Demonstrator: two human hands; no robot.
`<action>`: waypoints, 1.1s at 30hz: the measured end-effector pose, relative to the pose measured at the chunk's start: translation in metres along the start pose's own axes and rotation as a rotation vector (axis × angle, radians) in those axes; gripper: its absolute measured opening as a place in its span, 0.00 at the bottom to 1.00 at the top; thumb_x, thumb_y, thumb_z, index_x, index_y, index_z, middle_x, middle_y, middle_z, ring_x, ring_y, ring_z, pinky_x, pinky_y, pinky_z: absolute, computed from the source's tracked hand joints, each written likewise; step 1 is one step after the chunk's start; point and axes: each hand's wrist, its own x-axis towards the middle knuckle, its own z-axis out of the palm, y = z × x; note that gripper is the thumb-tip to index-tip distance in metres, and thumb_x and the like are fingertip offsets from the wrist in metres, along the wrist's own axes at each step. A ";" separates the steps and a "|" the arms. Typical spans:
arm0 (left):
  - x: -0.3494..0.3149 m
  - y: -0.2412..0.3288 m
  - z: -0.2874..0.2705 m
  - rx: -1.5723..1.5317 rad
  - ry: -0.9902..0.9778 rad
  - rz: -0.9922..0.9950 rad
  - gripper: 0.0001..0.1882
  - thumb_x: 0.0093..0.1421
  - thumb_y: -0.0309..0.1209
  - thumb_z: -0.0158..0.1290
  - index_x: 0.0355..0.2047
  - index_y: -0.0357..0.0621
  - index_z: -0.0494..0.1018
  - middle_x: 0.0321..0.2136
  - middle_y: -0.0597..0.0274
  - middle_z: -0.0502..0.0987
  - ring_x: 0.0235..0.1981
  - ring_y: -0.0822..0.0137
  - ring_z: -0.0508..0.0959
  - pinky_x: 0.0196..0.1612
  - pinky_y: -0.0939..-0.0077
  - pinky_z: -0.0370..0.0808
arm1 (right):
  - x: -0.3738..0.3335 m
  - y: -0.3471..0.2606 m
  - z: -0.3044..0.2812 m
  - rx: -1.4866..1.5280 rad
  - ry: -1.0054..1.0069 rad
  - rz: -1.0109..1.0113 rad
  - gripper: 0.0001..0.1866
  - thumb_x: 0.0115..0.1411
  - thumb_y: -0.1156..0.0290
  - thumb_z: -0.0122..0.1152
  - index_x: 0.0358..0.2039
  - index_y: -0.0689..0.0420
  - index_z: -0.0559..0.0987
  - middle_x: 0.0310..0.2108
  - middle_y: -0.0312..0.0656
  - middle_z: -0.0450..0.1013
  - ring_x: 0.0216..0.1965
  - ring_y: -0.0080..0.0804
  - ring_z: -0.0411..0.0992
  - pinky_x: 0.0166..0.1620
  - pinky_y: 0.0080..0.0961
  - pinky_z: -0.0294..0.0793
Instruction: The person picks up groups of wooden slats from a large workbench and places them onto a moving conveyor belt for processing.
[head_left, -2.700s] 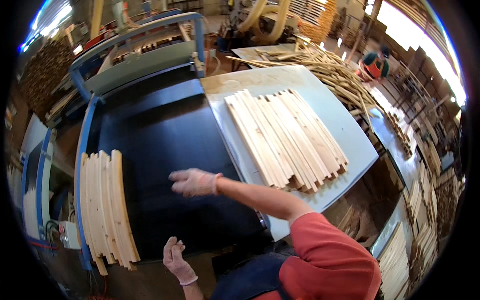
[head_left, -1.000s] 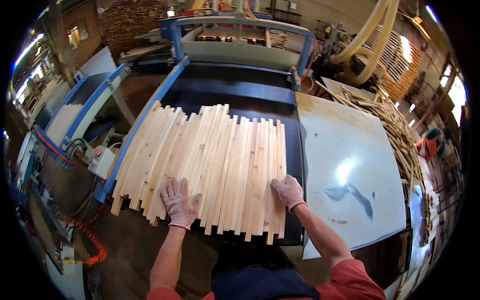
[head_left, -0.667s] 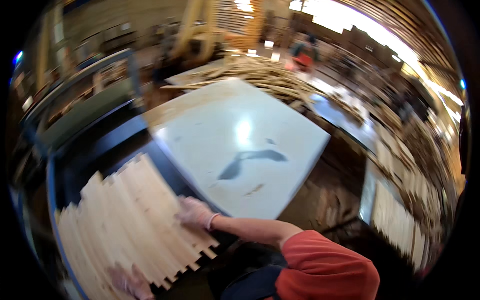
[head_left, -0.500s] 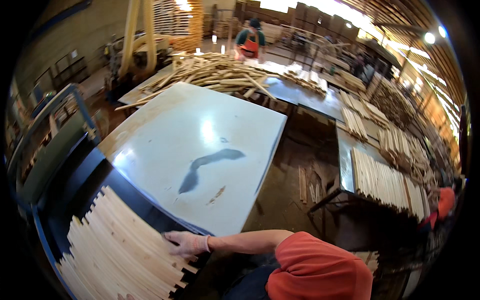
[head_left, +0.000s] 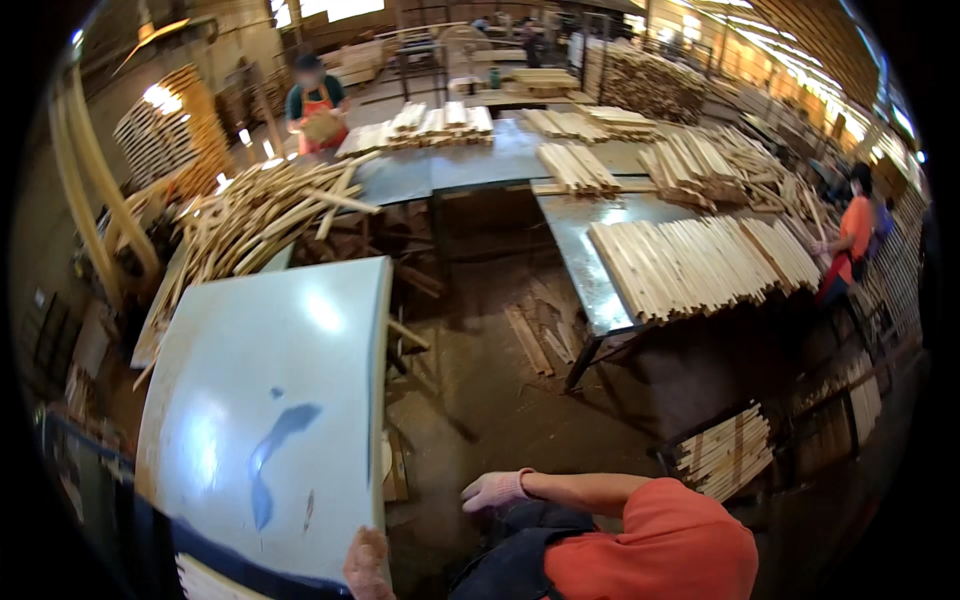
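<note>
My right hand [head_left: 490, 491], in a pale glove with a pink cuff, hangs over the floor to the right of the light blue-grey tabletop [head_left: 270, 390]. Its fingers point left, loosely bent and apart from any object; I see nothing in them. My left hand [head_left: 368, 563] is at the lower edge, by the tabletop's near right corner; its fingers are smeared and I cannot tell whether it touches the corner. Pale wooden strips [head_left: 205, 580] show at the bottom left, mostly cut off by the picture's edge.
A heap of loose wooden sticks [head_left: 260, 215] lies behind the tabletop. A metal table [head_left: 590, 265] at right bears rows of strips [head_left: 700, 262]. A co-worker [head_left: 318, 108] stands far left, another person [head_left: 852, 235] far right. A stack of strips [head_left: 728, 450] stands low at right.
The view has swung right. My right hand has left the wooden strips and now hangs over the floor. My left hand has come further into view beside the tabletop corner.
</note>
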 end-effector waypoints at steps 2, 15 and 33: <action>-0.003 0.028 0.101 0.118 -0.215 -0.092 0.30 0.73 0.35 0.56 0.67 0.24 0.70 0.56 0.41 0.82 0.58 0.53 0.82 0.63 0.64 0.79 | -0.002 0.117 -0.030 -0.144 0.263 0.297 0.36 0.64 0.43 0.54 0.60 0.59 0.83 0.63 0.56 0.77 0.65 0.55 0.74 0.65 0.46 0.73; 0.116 -0.032 0.374 0.430 -0.626 -0.260 0.29 0.74 0.33 0.53 0.67 0.20 0.68 0.60 0.40 0.80 0.62 0.57 0.80 0.67 0.70 0.73 | -0.168 0.412 -0.043 0.562 0.600 1.045 0.28 0.67 0.46 0.55 0.47 0.59 0.87 0.48 0.54 0.84 0.48 0.52 0.82 0.53 0.46 0.79; 0.345 -0.080 0.682 1.073 -1.153 -0.144 0.33 0.67 0.42 0.59 0.63 0.26 0.75 0.59 0.38 0.81 0.63 0.51 0.80 0.66 0.66 0.73 | -0.164 0.461 -0.140 0.449 0.897 0.894 0.16 0.71 0.61 0.52 0.40 0.59 0.83 0.40 0.57 0.82 0.45 0.56 0.82 0.48 0.49 0.81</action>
